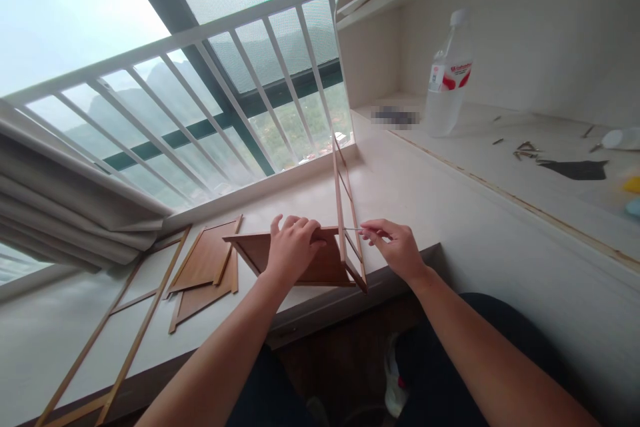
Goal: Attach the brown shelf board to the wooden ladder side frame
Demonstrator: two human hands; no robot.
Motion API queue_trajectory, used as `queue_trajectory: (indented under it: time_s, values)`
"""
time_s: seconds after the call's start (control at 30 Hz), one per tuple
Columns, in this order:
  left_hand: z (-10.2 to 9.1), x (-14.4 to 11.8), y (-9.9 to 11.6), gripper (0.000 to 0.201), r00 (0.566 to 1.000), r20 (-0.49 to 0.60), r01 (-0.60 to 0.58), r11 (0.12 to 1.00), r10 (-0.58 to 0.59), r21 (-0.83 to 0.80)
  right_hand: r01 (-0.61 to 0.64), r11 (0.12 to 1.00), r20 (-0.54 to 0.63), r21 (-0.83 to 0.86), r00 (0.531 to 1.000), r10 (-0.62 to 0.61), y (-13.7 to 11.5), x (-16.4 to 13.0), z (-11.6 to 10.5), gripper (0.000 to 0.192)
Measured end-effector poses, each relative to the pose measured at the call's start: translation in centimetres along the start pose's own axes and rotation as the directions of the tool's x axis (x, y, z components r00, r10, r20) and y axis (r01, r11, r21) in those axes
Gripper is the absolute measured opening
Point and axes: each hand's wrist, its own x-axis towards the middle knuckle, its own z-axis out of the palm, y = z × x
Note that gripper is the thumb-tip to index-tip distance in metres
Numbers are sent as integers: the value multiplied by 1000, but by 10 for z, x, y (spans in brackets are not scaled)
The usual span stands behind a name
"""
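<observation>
My left hand point(295, 247) is closed over the upper edge of a brown wooden shelf panel point(325, 263), its fingers bent across the rim. The panel meets a narrow ladder-like wooden side frame point(339, 203), which stands upright on the white ledge. Between the fingertips of my right hand point(395, 243) is a thin metal rod point(353, 229), pointing left to the frame near its joint with the panel. Its far tip is hidden by the frame, so its exact kind cannot be made out.
More wooden panels point(207, 257) lie stacked on the ledge, beside another long wooden frame point(145, 328). On the right shelf stand a plastic bottle point(449, 80), several loose screws point(526, 149) and a dark flat scrap point(575, 169). White railings point(265, 92) and a grey curtain point(65, 193) border the window.
</observation>
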Motion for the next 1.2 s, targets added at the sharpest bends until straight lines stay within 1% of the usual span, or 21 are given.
queue_trajectory:
  time_s: [0.13,0.27,0.4,0.5,0.63,0.7,0.77,0.83,0.93,1.03,1.13,1.2]
  values:
    - [0,3,0,14,1000,16,-19,1000,19,-3,-31,998,-10,56,999,32,1,1,1,21]
    - [3,3,-1,12,998,39,-54,998,55,-43,-53,995,-16,87,998,55,4,3,1,20]
    - [6,7,-5,17,993,78,-80,993,86,-82,-51,996,-4,75,999,52,8,4,0,21]
    - [4,15,-10,22,983,139,-112,989,124,-94,-45,998,2,55,999,45,10,5,-2,22]
    - [-2,28,-14,25,942,254,-182,971,218,-158,-39,998,0,44,999,39,10,7,-4,21]
    - [-5,32,-12,28,937,278,-154,965,211,-213,-32,999,3,35,999,32,10,8,-6,21]
    - [-8,31,-9,39,943,278,-108,958,184,-267,-24,1000,11,16,1000,24,11,8,-7,21]
    - [-9,29,-4,46,948,267,-90,952,172,-293,-15,1000,16,-5,1000,16,11,8,-7,21]
    - [-12,25,5,53,949,254,-107,949,187,-297,-4,1000,15,-25,1000,4,11,8,-7,20]
    - [-15,23,14,54,945,270,-105,954,184,-282,2,999,13,-38,1000,-2,10,8,-7,19]
    - [-16,23,21,66,945,291,-74,965,148,-251,0,998,18,-56,1000,1,10,8,-8,18]
    - [-17,25,24,69,949,294,-41,969,114,-245,-1,998,17,-62,1000,2,9,7,-8,18]
